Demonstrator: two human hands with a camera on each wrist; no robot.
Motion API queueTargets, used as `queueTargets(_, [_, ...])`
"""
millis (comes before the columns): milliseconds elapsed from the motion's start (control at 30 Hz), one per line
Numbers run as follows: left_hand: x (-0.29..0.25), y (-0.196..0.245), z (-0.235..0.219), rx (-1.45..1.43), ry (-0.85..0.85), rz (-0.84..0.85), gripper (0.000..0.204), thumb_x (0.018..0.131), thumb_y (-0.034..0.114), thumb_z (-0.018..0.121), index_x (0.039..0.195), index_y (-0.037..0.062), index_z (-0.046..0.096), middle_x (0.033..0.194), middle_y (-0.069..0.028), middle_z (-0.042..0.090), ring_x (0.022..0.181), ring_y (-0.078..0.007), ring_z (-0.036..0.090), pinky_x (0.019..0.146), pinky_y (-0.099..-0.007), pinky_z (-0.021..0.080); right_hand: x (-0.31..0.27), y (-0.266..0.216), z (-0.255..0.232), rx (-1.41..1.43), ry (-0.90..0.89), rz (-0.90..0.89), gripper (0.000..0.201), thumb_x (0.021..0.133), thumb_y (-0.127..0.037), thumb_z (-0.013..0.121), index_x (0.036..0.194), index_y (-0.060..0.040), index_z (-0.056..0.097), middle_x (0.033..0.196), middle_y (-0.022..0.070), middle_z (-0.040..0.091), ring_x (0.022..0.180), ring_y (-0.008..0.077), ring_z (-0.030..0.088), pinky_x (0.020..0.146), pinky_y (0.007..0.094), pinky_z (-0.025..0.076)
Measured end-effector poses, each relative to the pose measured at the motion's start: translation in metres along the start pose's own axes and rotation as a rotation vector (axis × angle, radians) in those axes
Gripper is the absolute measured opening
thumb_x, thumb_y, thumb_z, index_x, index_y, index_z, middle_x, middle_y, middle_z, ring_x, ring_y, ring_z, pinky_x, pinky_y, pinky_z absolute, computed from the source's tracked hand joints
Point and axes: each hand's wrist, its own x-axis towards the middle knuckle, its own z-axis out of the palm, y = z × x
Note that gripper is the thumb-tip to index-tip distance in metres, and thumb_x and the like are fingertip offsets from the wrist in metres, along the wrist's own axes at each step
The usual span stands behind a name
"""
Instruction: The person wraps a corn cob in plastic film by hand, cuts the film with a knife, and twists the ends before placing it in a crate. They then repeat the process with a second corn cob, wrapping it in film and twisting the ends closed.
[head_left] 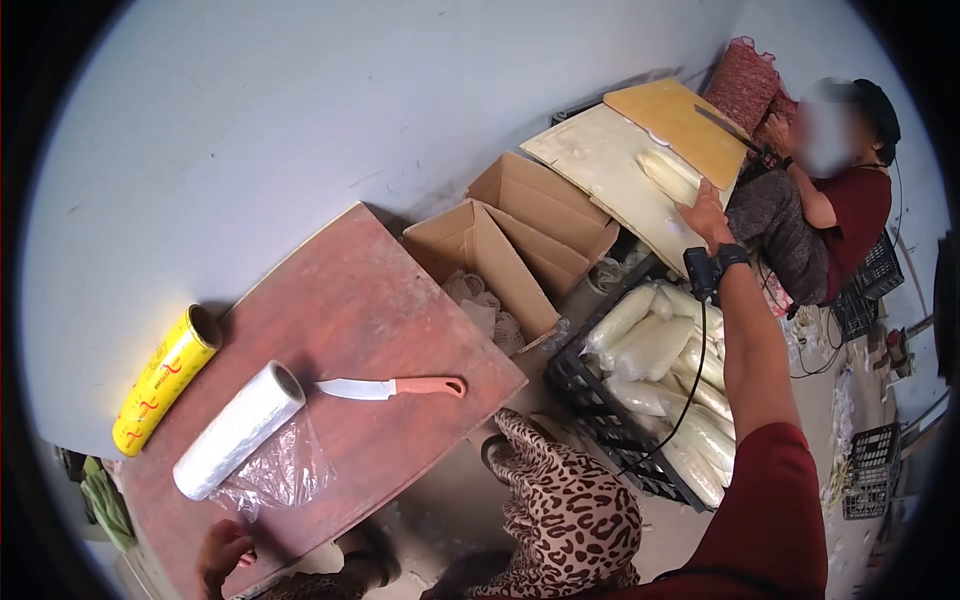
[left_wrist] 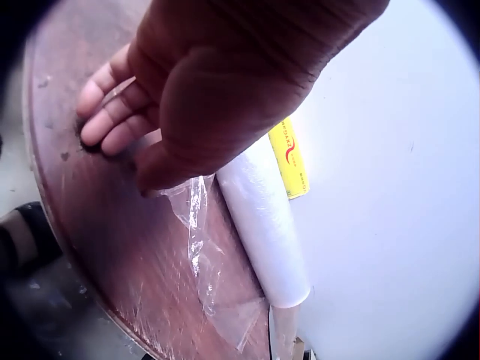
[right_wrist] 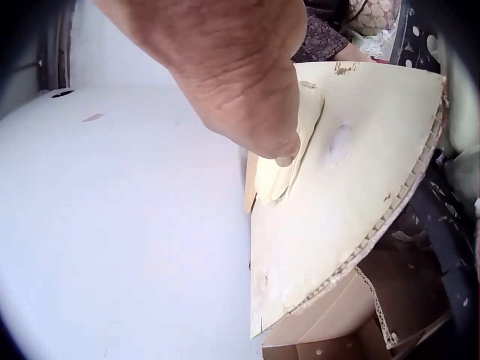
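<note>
My right hand (head_left: pixel 706 215) grips the near end of a long pale-yellow vegetable (head_left: pixel 668 174) lying on a cream board. In the right wrist view the thumb crosses the vegetable (right_wrist: pixel 276 171), while the hand hides the other fingers. Over the near edge of the reddish table (head_left: pixel 370 290), my left hand (head_left: pixel 226 552) hangs with loosely bent fingers and holds nothing. Beside it lies a roll of clear plastic film (head_left: pixel 240 430), its loose end (left_wrist: pixel 196 225) spread on the tabletop. A knife (head_left: pixel 390 388) with an orange handle lies farther right.
A yellow wrapped roll (head_left: pixel 168 380) lies by the wall. Between table and cream board (head_left: pixel 585 150) stand open cardboard boxes (head_left: pixel 440 235). A black crate (head_left: pixel 590 410) holds several film-wrapped pale vegetables (head_left: pixel 645 345). Another person (head_left: pixel 860 220) sits beyond the board, holding a long blade (head_left: pixel 725 122).
</note>
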Motion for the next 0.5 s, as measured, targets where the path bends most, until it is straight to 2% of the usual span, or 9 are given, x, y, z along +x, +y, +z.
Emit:
queueTargets(67, [0.003, 0.001, 0.0, 0.0, -0.001, -0.003, 0.017, 0.081, 0.008, 0.064, 0.09, -0.0039, 0.056, 0.071, -0.0124, 0.063, 0.062, -0.0217, 0.066, 0.054, -0.0311, 0.055, 0.023, 0.017, 0.021, 0.037, 0.003, -0.007, 0.098, 0.074, -0.045, 0.073, 0.149, -0.0062, 0.024, 0.151, 0.0197, 0.027, 0.135, 0.0398, 0.035, 0.105, 0.0558, 0.033])
queueTargets(267, [0.002, 0.004, 0.001, 0.016, 0.02, 0.017, 0.015, 0.08, 0.009, 0.062, 0.086, -0.0041, 0.057, 0.07, -0.0131, 0.063, 0.062, -0.0217, 0.066, 0.054, -0.0315, 0.055, -0.009, -0.036, -0.017, -0.198, -0.116, 0.161, 0.098, 0.069, -0.05, 0.075, 0.144, -0.0039, 0.035, 0.141, 0.0201, 0.04, 0.122, 0.0436, 0.044, 0.102, 0.0566, 0.034])
queueTargets(300, [0.002, 0.003, 0.002, 0.02, 0.026, 0.024, 0.016, 0.08, 0.009, 0.062, 0.086, -0.0041, 0.057, 0.069, -0.013, 0.063, 0.061, -0.0215, 0.066, 0.055, -0.0314, 0.055, -0.016, -0.044, -0.019, -0.185, -0.07, 0.173, 0.09, 0.068, -0.048, 0.076, 0.138, -0.0026, 0.042, 0.136, 0.0201, 0.046, 0.122, 0.0424, 0.046, 0.1, 0.0577, 0.036])
queueTargets(367, [0.0, 0.003, 0.001, 0.041, 0.031, 0.043, 0.016, 0.081, 0.01, 0.063, 0.086, -0.0042, 0.058, 0.069, -0.0126, 0.064, 0.062, -0.0212, 0.066, 0.055, -0.0312, 0.055, -0.011, -0.042, -0.009, -0.108, -0.027, 0.173, 0.088, 0.068, -0.047, 0.078, 0.135, -0.0019, 0.044, 0.134, 0.0207, 0.047, 0.123, 0.0417, 0.047, 0.099, 0.0577, 0.038])
queueTargets(433, [-0.001, 0.003, 0.003, 0.069, 0.032, 0.066, 0.016, 0.081, 0.011, 0.063, 0.086, -0.0042, 0.058, 0.069, -0.012, 0.064, 0.062, -0.0209, 0.066, 0.055, -0.0308, 0.055, 0.019, -0.014, 0.022, 0.047, -0.049, 0.133, 0.084, 0.067, -0.043, 0.08, 0.131, -0.0003, 0.045, 0.135, 0.0225, 0.047, 0.125, 0.0408, 0.047, 0.097, 0.0582, 0.04])
queueTargets(500, [-0.002, 0.001, 0.003, 0.11, 0.036, 0.077, 0.017, 0.083, 0.012, 0.064, 0.087, -0.0038, 0.059, 0.07, -0.0116, 0.064, 0.063, -0.0199, 0.066, 0.056, -0.0308, 0.055, 0.002, -0.031, 0.01, -0.121, -0.043, 0.164, 0.087, 0.067, -0.042, 0.078, 0.134, 0.0007, 0.042, 0.136, 0.023, 0.047, 0.127, 0.0408, 0.046, 0.1, 0.0537, 0.04])
